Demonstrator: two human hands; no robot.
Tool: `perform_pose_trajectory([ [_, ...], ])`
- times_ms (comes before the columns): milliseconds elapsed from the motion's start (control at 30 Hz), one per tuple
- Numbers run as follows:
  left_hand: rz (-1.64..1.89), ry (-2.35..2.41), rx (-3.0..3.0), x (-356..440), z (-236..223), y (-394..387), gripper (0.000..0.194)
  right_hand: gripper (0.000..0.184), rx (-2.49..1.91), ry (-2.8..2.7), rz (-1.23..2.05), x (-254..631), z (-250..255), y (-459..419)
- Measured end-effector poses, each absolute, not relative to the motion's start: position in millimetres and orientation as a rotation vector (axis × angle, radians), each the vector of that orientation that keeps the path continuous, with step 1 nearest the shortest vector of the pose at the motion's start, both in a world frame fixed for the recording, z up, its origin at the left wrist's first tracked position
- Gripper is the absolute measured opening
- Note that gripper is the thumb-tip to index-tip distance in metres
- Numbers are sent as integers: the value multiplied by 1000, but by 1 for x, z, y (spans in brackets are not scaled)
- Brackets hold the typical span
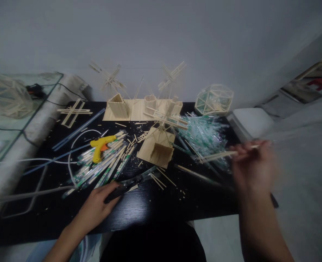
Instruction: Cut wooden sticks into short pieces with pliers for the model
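My left hand [102,202] is closed around a dark-handled tool [124,187] low over the table's front; its exact kind is too dim to make out. At the right, my right hand [253,167], slightly blurred, grips thin wooden sticks [218,156] that point left. Between the hands stands a stick-built windmill model [163,122] on a slatted wooden base [147,149], with an open wooden box [162,154] at its front. A few short sticks [158,181] lie near the tool's tip.
A yellow glue gun [100,147] rests on several wrapped sticks [106,165]. Crumpled clear wrappers [204,133] are heaped at right. More windmill models [118,105], a stick cross [75,112] and a faceted stick frame [214,99] sit at the back. A white cable [70,156] loops at left.
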State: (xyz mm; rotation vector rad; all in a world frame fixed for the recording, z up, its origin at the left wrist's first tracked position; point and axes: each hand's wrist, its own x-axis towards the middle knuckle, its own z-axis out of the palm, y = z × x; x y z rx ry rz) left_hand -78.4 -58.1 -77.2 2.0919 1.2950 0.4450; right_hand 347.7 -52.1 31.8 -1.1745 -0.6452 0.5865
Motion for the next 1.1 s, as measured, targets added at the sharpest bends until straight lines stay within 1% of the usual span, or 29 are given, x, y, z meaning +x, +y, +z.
perform_pose_trajectory([
  [100,424,1366,2104,-82,-77,-51,24,35,-1101,-567,649,356,32,-57],
  [167,398,1430,2096,-82,-74,-47,25,37,-1229,-620,754,352,23,-62],
  [300,406,1516,2056,-84,-66,-42,27,38,-1529,-854,1028,337,6,-70],
  [400,419,1603,2015,-87,-59,-42,29,39,-1584,-1041,1126,330,1,-72],
  [500,433,1748,1972,-89,-55,-44,38,40,-1591,-1187,1200,326,-2,-71],
  [600,480,1836,1941,-88,-53,-47,43,40,-1638,-1195,1218,323,-11,-68],
  [867,694,1836,1798,-75,-51,-54,36,38,-1608,-1024,1197,308,-27,-58],
  [1000,790,1851,1633,-67,-47,-57,39,40,-1568,-845,1159,308,-36,-54],
  [1100,792,1860,1549,-68,-46,-59,40,41,-1568,-763,1167,310,-44,-54],
])
